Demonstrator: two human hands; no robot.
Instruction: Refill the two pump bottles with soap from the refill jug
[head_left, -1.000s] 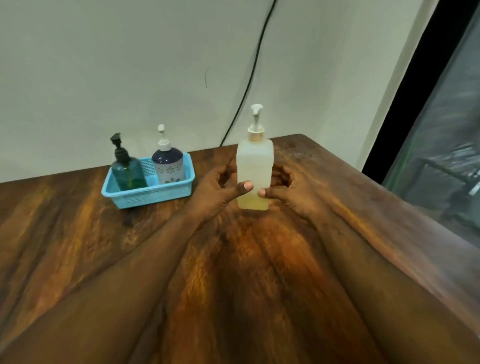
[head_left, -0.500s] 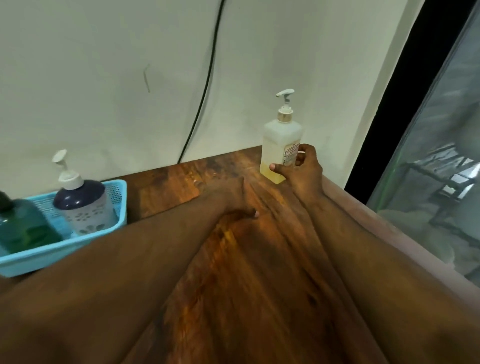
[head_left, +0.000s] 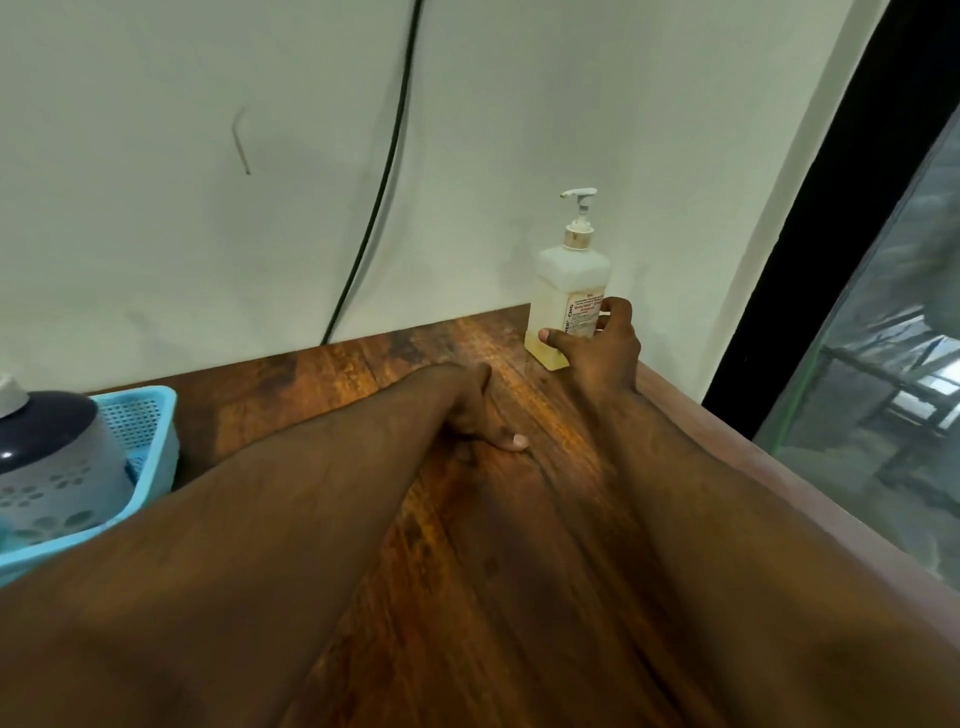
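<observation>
A tall translucent white pump bottle (head_left: 569, 291) with a label and a little yellowish liquid at its bottom stands upright at the table's far right corner, near the wall. My right hand (head_left: 602, 343) holds its lower part, thumb in front and fingers curled round the right side. My left hand (head_left: 475, 410) rests on the wooden table (head_left: 467, 545) to the left of the bottle, holding nothing, thumb touching the wood. At the left edge a dark blue round pump bottle (head_left: 52, 457) with a flower pattern stands in a light blue basket (head_left: 150, 441). No jug is in view.
A black cable (head_left: 384, 171) runs down the white wall behind the table. The table's right edge drops off beside a glass pane (head_left: 883, 364) and a dark frame. Bare wood lies between the basket and my arms.
The white bottle went from the table's middle, held in both hands, to the far right corner. My left hand let go and came down onto the wood. The view swung right.
</observation>
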